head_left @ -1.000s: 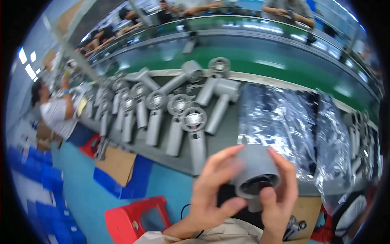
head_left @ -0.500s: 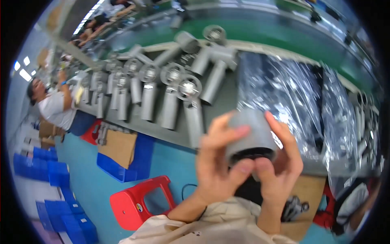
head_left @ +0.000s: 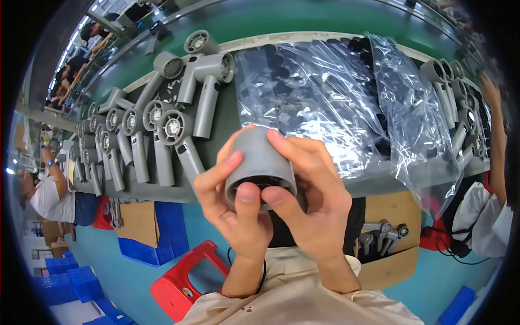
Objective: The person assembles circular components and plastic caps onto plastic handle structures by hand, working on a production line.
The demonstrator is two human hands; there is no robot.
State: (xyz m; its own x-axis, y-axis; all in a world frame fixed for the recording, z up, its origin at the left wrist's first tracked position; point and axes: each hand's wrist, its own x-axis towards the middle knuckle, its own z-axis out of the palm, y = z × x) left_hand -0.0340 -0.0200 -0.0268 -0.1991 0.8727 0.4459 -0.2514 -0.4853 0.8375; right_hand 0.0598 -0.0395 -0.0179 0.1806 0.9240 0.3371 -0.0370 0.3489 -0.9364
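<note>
Between my two hands is a grey handheld fan (head_left: 261, 153), its round head held above the front edge of the bench. My left hand (head_left: 234, 208) wraps the head's left side, and my right hand (head_left: 309, 189) wraps its right. Both thumbs press at the dark open end that faces me. Whatever lies inside that opening is mostly hidden by the thumbs. Beyond my left hand lie several grey handheld fans (head_left: 174, 127) with round grilles and tubular handles. Just past my right hand, a clear plastic bag (head_left: 325, 108) covers round black parts.
A second clear bag (head_left: 414, 108) hangs over the bench edge, with more fans (head_left: 444, 92) beyond. Below are a red stool (head_left: 176, 290), a blue bin (head_left: 170, 233) with cardboard and a carton (head_left: 392, 268) of fans. Co-workers sit left and right. A green conveyor (head_left: 303, 19) runs behind.
My view has swung to the right, so the bench things shift left in the picture. The fan stays in both hands, with the thumbs still at its open end.
</note>
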